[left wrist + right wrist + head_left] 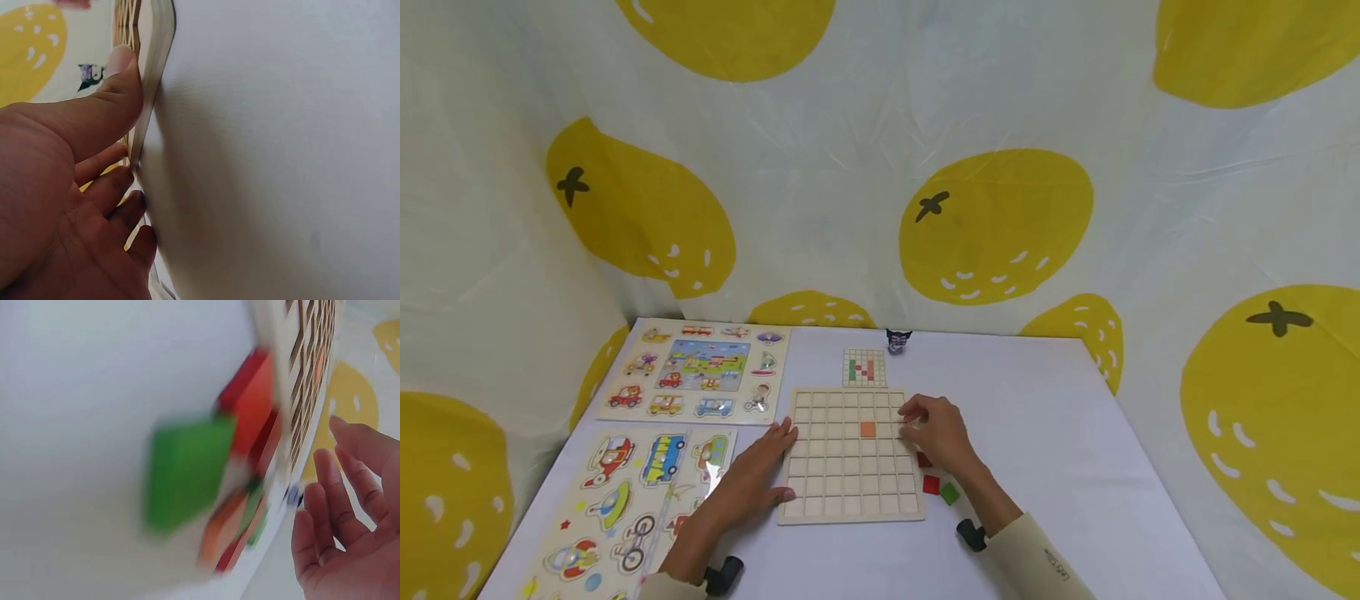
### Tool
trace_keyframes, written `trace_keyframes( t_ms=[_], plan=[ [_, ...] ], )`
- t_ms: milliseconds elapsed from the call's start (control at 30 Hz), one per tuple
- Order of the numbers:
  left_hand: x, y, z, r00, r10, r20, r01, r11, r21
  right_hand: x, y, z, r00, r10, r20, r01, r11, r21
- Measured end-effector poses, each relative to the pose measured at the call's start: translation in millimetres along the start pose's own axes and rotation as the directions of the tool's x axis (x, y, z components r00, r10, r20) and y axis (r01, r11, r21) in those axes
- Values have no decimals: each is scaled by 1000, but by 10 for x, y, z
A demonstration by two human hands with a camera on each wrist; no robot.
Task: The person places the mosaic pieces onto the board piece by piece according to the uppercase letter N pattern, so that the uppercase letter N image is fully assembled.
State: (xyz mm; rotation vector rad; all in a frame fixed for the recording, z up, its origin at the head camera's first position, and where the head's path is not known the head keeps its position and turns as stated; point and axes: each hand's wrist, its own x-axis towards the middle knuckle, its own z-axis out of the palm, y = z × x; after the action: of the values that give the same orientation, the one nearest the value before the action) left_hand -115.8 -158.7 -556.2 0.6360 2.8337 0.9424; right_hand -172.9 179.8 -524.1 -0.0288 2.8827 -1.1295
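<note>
A pale wooden grid board lies in front of me, with one orange square tile in a cell of its upper right part. My left hand rests at the board's left edge; in the left wrist view its thumb lies against the rim. Over the right edge hovers my right hand, fingers loosely bent and holding nothing in the right wrist view. Beside the board's right side lie a red tile and a green tile. Several more tiles, among them an orange one, show in the right wrist view.
Behind the board lies a small card with a green and red grid pattern. A little dark figurine stands near it. Two picture puzzle boards with vehicles, one at the back and one in front, cover the table's left side.
</note>
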Motion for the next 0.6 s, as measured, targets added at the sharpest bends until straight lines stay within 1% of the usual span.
trace_keyframes(
  t_ms=[133,167,300,367,400,600],
  plan=[
    [-25,-26,22,999,13,-49,-15,999,-40,-56,176,-136,997,61,-48,-63,997,-39],
    [-27,-31,25,999,10,-53,-13,999,-51,-68,216,-160,996,75,-56,-78,996,-49],
    [-14,-31,22,999,-35,-9,34,997,-69,-108,332,-215,990,122,-73,-129,987,-97],
    [2,-7,10,997,-66,30,68,995,-74,-118,360,-221,988,132,-79,-141,984,-112],
    [8,0,13,996,-75,39,78,994,-75,-120,366,-220,988,133,-79,-142,983,-116],
    [20,31,45,995,-96,22,97,992,-86,-125,335,-207,991,128,-40,-131,985,-112]
  ],
)
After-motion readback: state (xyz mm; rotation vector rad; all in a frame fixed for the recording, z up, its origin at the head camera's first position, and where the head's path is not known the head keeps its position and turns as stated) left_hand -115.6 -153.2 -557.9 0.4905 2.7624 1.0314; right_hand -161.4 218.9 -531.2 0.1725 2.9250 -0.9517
